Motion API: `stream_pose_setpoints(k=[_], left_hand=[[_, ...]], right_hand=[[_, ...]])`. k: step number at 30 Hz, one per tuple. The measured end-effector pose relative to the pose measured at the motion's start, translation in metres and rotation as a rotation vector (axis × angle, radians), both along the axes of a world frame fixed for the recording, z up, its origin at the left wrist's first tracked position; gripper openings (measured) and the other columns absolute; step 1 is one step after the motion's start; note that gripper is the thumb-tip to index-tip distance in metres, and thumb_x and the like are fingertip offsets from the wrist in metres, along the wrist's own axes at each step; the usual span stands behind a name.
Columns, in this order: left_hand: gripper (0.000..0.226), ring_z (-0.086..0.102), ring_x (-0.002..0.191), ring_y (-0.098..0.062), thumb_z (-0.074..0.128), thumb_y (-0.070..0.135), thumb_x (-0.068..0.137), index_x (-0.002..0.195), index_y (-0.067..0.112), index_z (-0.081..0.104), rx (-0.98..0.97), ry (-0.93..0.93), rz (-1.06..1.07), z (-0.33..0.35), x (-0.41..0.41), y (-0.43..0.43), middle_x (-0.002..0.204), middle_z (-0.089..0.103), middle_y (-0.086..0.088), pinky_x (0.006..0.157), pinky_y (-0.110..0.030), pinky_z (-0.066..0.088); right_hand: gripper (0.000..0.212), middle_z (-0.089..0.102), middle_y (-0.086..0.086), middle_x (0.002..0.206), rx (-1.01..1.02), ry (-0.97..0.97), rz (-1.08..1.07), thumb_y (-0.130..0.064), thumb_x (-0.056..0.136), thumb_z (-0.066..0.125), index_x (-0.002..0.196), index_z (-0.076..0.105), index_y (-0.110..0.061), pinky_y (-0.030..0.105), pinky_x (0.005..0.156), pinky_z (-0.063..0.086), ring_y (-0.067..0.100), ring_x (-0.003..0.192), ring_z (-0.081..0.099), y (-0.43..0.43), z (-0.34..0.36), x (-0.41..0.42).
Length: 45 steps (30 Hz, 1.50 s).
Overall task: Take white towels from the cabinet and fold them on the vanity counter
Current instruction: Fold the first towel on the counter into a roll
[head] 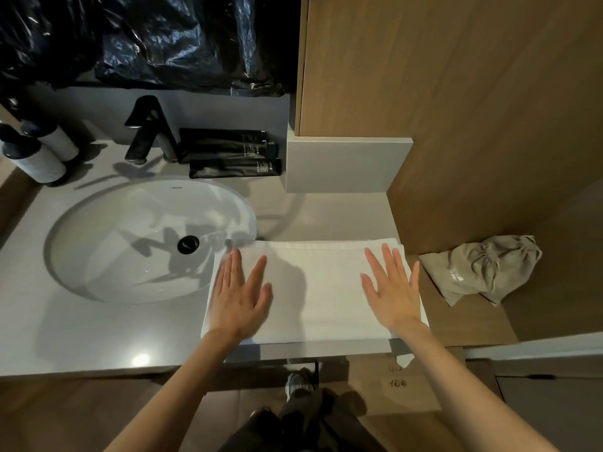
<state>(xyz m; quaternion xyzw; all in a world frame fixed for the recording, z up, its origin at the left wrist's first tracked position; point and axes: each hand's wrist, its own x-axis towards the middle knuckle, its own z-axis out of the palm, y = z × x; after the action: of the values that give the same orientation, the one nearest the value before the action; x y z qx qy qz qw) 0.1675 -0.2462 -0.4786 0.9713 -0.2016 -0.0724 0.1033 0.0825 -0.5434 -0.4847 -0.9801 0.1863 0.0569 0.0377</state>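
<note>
Beside the sink (98, 220), a folded white towel (313, 288) lies on the counter (98, 337), left hand (239, 296) and right hand (393, 293) pressing flat, fingers spread.

Tabletop (81, 337): sink (98, 243) set in at left; faucet (146, 132) behind it; toiletry tubes (228, 151) right of faucet; bottles (36, 154) at rear left. Towel (313, 288) at front edge, overlapping sink's right rim; left hand (239, 295) and right hand (391, 291) flat on its ends. Drawstring bag (483, 269) right of towel, apart.
</note>
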Motion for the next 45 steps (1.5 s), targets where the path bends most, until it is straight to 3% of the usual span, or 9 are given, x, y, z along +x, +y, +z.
stream_pose_setpoints(k=[4, 8, 17, 29, 34, 36, 38, 41, 45], left_hand=[[0.070, -0.011, 0.146, -0.035, -0.005, 0.059, 0.089, 0.153, 0.031, -0.001, 0.020, 0.008, 0.024, 0.014, -0.008, -0.025, 0.159, -0.011, -0.014, 0.116, -0.043, -0.009], [0.057, 0.032, 0.137, -0.046, 0.022, 0.042, 0.094, 0.146, 0.023, 0.037, 0.010, 0.038, -0.020, 0.011, -0.021, -0.071, 0.150, 0.035, -0.021, 0.107, -0.064, 0.030], [0.057, -0.030, 0.142, -0.026, 0.011, 0.058, 0.096, 0.150, 0.044, -0.002, -0.001, -0.034, -0.004, -0.003, -0.007, -0.009, 0.158, -0.023, -0.010, 0.117, -0.043, -0.014], [0.111, -0.003, 0.141, -0.055, 0.039, 0.090, 0.069, 0.150, 0.014, 0.031, 0.037, -0.121, -0.525, -0.003, -0.011, 0.067, 0.152, -0.001, -0.039, 0.114, -0.065, 0.004], [0.095, -0.008, 0.145, -0.043, 0.046, 0.076, 0.076, 0.153, 0.027, 0.018, 0.045, -0.143, -0.576, 0.001, -0.022, 0.092, 0.155, 0.004, -0.031, 0.117, -0.060, 0.005], [0.086, -0.002, 0.145, -0.044, 0.037, 0.074, 0.084, 0.152, 0.026, 0.022, 0.012, -0.127, -0.594, 0.001, -0.024, 0.100, 0.155, 0.007, -0.031, 0.113, -0.060, 0.010], [0.079, 0.005, 0.145, -0.045, 0.028, 0.073, 0.089, 0.151, 0.025, 0.026, -0.012, -0.099, -0.604, 0.000, -0.025, 0.108, 0.155, 0.008, -0.031, 0.113, -0.058, 0.012], [0.063, 0.022, 0.141, -0.045, 0.046, 0.053, 0.091, 0.147, 0.026, 0.038, -0.054, -0.088, -0.628, -0.004, -0.025, 0.122, 0.152, 0.022, -0.030, 0.111, -0.058, 0.022], [0.048, 0.037, 0.137, -0.020, 0.050, 0.034, 0.095, 0.127, 0.067, 0.037, -0.261, 0.094, -0.488, 0.013, -0.019, 0.127, 0.146, 0.041, 0.009, 0.112, -0.041, 0.034]], right_hand=[[0.065, -0.007, 0.002, 0.163, 0.040, -0.018, 0.007, -0.047, 0.093, -0.009, 0.155, -0.002, -0.031, 0.058, 0.117, -0.011, 0.026, 0.149, -0.014, 0.036, 0.014, 0.004], [0.060, -0.009, -0.001, 0.163, 0.085, -0.009, 0.164, -0.049, 0.097, 0.002, 0.155, -0.001, -0.032, 0.056, 0.117, -0.011, 0.024, 0.148, -0.016, 0.103, 0.008, 0.016], [0.052, -0.020, -0.014, 0.159, 0.055, 0.016, 0.148, -0.062, 0.098, 0.003, 0.148, -0.007, -0.053, 0.047, 0.117, -0.018, 0.016, 0.146, -0.024, 0.026, 0.005, -0.014], [0.085, -0.042, 0.001, 0.151, 0.016, 0.223, 0.271, -0.091, 0.074, 0.000, 0.145, -0.022, -0.050, 0.065, 0.110, -0.017, 0.031, 0.138, -0.040, 0.008, 0.022, -0.073], [0.099, -0.037, 0.002, 0.154, -0.019, 0.217, 0.330, -0.090, 0.073, 0.033, 0.146, -0.020, -0.049, 0.064, 0.109, -0.022, 0.038, 0.137, -0.039, 0.028, 0.022, -0.099], [0.110, -0.028, 0.003, 0.159, -0.030, 0.210, 0.362, -0.081, 0.072, 0.054, 0.150, -0.014, -0.044, 0.065, 0.110, -0.018, 0.041, 0.140, -0.031, 0.036, 0.018, -0.111], [0.111, -0.024, 0.004, 0.160, -0.054, 0.198, 0.323, -0.041, 0.081, 0.073, 0.150, -0.014, -0.044, 0.061, 0.113, -0.014, 0.041, 0.142, -0.028, 0.044, 0.014, -0.121], [0.107, -0.020, -0.005, 0.158, -0.053, 0.110, 0.229, 0.000, 0.086, 0.060, 0.148, -0.012, -0.049, 0.046, 0.116, -0.013, 0.032, 0.146, -0.021, 0.053, 0.019, -0.130], [0.068, 0.042, -0.011, 0.149, 0.131, -0.144, 0.079, -0.003, 0.087, 0.055, 0.141, 0.042, -0.043, 0.039, 0.110, 0.038, 0.020, 0.139, 0.039, 0.049, 0.043, -0.136]])
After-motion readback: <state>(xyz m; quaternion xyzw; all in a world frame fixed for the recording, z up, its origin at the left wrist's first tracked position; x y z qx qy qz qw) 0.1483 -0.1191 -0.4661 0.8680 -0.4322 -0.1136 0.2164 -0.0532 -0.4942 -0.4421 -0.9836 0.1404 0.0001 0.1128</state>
